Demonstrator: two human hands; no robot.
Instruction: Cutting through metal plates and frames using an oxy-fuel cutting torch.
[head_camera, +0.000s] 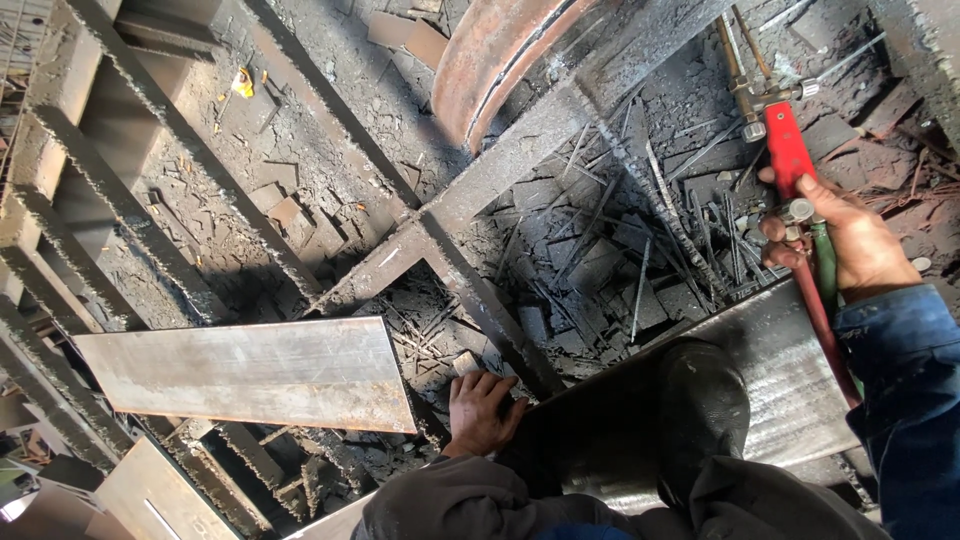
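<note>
We see the red-handled cutting torch (783, 150) gripped in the right hand (845, 240), fingers clenched round its valve end, well right of the steel plate (250, 372). Our left hand (482, 410) rests fingers-spread on a dark plate (790, 370) just right of it.

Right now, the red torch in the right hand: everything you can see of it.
The cutting torch has a red handle body with brass-coloured tubes running from its upper end toward the top of the view and silver valve knobs at both ends. It points up and away over the scrap-strewn grating. The right hand grips its lower end, fingers by a knob. A green hose and a red hose leave the base and run down along the blue sleeve. The tip is out of view; no flame is visible.
</note>
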